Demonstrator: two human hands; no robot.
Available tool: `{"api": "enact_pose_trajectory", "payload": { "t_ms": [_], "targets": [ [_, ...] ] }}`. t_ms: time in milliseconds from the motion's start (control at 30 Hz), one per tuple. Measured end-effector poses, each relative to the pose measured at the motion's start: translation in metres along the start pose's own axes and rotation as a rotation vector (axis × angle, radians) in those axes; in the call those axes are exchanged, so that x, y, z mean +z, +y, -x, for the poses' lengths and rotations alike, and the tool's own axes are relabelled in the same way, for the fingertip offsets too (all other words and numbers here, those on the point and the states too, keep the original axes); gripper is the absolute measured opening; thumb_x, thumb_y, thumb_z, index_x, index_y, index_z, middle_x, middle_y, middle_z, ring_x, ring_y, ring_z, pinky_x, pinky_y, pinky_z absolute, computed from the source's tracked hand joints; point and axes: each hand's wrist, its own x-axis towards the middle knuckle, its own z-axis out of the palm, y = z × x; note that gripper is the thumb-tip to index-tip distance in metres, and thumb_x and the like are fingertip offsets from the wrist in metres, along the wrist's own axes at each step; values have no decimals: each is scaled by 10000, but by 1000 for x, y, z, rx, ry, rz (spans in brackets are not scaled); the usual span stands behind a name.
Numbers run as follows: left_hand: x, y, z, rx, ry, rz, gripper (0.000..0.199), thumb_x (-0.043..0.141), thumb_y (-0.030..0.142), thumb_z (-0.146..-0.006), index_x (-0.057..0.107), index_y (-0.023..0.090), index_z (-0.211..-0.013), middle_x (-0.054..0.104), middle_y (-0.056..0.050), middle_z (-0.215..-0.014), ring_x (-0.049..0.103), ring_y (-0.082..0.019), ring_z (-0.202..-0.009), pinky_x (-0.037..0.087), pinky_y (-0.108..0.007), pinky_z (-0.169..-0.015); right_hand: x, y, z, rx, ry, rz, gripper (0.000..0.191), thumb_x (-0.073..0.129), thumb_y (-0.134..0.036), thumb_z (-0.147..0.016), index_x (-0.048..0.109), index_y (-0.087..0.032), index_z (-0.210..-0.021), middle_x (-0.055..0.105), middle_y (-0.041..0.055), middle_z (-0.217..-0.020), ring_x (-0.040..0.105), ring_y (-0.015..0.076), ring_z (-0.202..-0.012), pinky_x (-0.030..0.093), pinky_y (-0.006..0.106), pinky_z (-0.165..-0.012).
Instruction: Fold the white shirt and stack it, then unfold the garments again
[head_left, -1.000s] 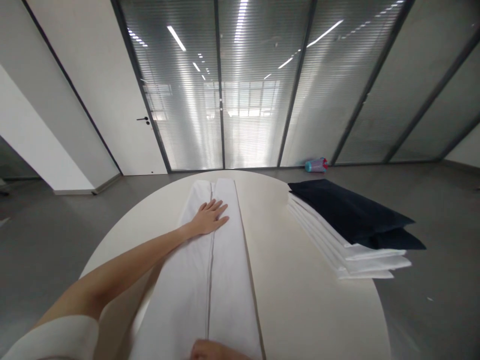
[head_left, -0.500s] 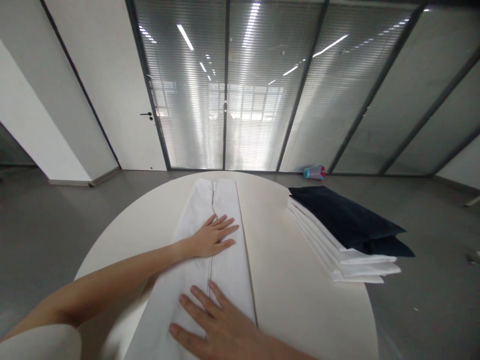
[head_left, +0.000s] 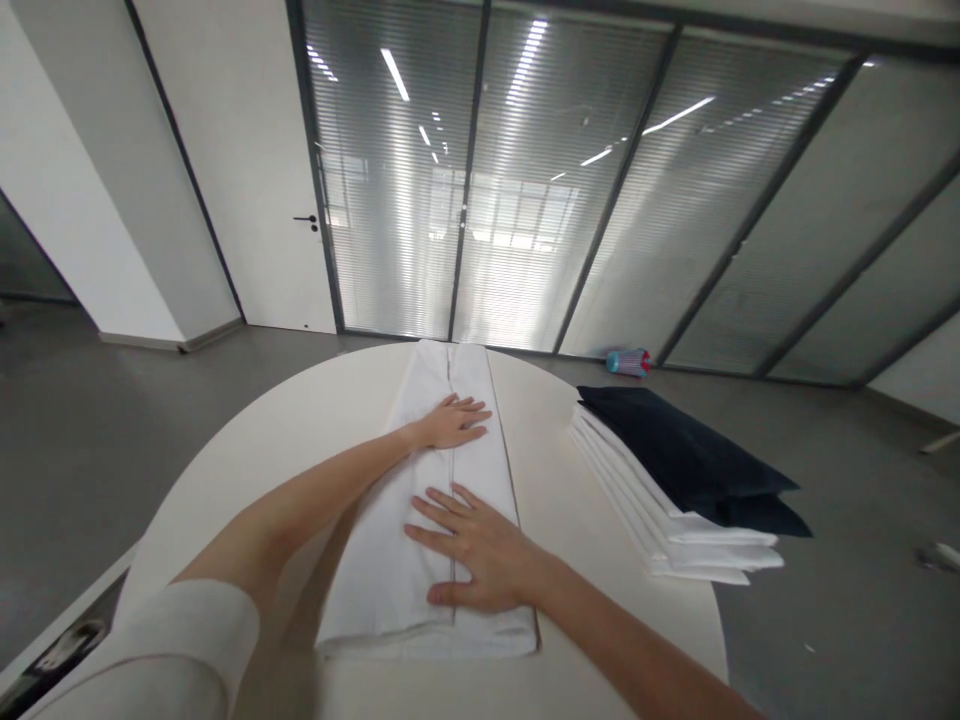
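A long white folded cloth (head_left: 397, 560) lies lengthwise on the round white table (head_left: 285, 420), its two sides meeting at a seam down the middle. My left hand (head_left: 454, 423) rests flat on its far part, fingers spread across the seam. Nearer to me, my right hand (head_left: 480, 550) lies on the cloth with its fingers spread, also over the seam. Neither hand holds anything. The near edge of the cloth shows in front of my right hand.
To the right, a stack of folded white cloths (head_left: 660, 520) with a dark navy cloth (head_left: 682, 450) on top overhangs the table's edge. A blue and red object (head_left: 628, 362) lies on the floor by the glass partition (head_left: 525, 200).
The view has shifted, bringing the cloth's near edge into sight. My right hand has moved away from me along the cloth, closer to my left hand.
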Motion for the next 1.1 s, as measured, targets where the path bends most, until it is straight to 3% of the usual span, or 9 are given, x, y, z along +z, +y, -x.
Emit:
{"api": "enact_pose_trajectory", "payload": {
  "t_ms": [100,233,333,500,633,733,933,1033,1100],
  "targets": [
    [-10,2,10,48,23,-2,451,401,476,-1024,533,332,-1431,469,-24,-1531,372,-227,-1451,199,-429,-1217,-1,1,1,14,18,0,746,414,-689,-949,327,-264,-1557,181,90,-1645,126,260,-1528,53,509,-1238],
    [-25,11,64,87,46,-4,501,358,491,-1034,427,336,-1505,360,-27,-1596,262,-258,-1501,149,-470,-1226,-4,-3,5,3,36,16,753,419,-692,-945,337,-256,-1554,210,103,-1636,143,254,-1527,74,508,-1239],
    [-27,18,102,80,-40,17,554,349,513,-1030,322,338,-1555,308,-33,-1617,216,-281,-1514,117,-505,-1226,1,-1,4,-52,81,58,715,419,-660,-963,403,-216,-1522,306,120,-1607,205,257,-1513,109,503,-1239],
    [-28,30,115,63,-86,-4,620,434,523,-998,298,314,-1566,281,-57,-1624,218,-314,-1509,131,-543,-1218,8,4,1,-177,328,159,388,450,-401,-1029,626,-168,-1285,656,110,-1319,541,217,-1294,253,485,-1208],
    [-41,55,130,165,-36,-4,563,452,464,-1003,377,296,-1535,340,-62,-1601,255,-298,-1500,121,-515,-1237,-7,10,20,-150,489,272,280,449,-159,-1003,666,-177,-1180,718,96,-1139,628,206,-1118,449,458,-1064],
    [-47,83,163,274,-93,31,616,460,504,-992,319,307,-1559,307,-52,-1615,238,-296,-1505,106,-520,-1244,-16,17,47,-125,471,392,322,455,-94,-979,653,-174,-1219,688,116,-1212,611,233,-1140,515,438,-963],
    [-52,132,211,335,-190,187,627,453,461,-1004,264,301,-1580,346,-33,-1594,189,-294,-1513,110,-544,-1247,-4,23,81,-2,340,429,479,467,-46,-951,577,-260,-1365,572,114,-1420,545,238,-1285,490,470,-1022],
    [-67,134,220,422,-222,233,587,451,352,-1017,275,312,-1576,365,-12,-1586,270,-237,-1495,149,-466,-1263,1,19,82,15,326,391,474,513,-57,-931,588,-249,-1357,584,113,-1409,542,243,-1293,483,473,-1044],
    [-79,120,228,396,-193,183,615,414,176,-996,270,316,-1577,339,5,-1599,269,-209,-1497,187,-439,-1260,0,16,82,13,324,375,445,530,-85,-932,603,-242,-1342,594,111,-1399,541,249,-1296,480,481,-1053]
  ]
}}
